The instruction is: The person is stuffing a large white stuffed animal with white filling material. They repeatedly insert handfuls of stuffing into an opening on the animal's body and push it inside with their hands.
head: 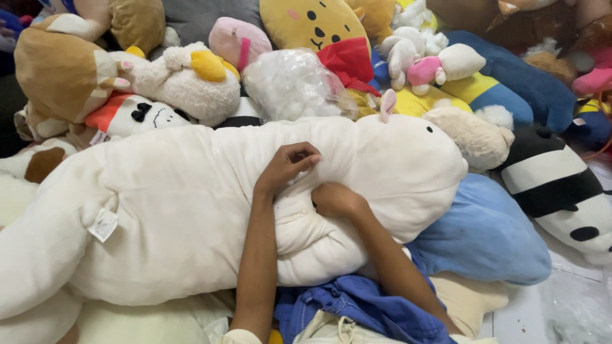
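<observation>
Cream plush toy (191,210), left hand (290,164) pinching its seam, right hand (335,199) apparently pressed in, hemmed by piled toys (306,38)

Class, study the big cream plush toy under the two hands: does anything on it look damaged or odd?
Yes. The large cream plush seems to gape along a seam where the left hand pinches fabric; the right hand presses beside the gap. Whether stuffing shows is unclear.

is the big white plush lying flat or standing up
Lying flat. The big white plush stretches sideways across the pile, head to the right, with the left hand and right hand pressed into its body.
</observation>
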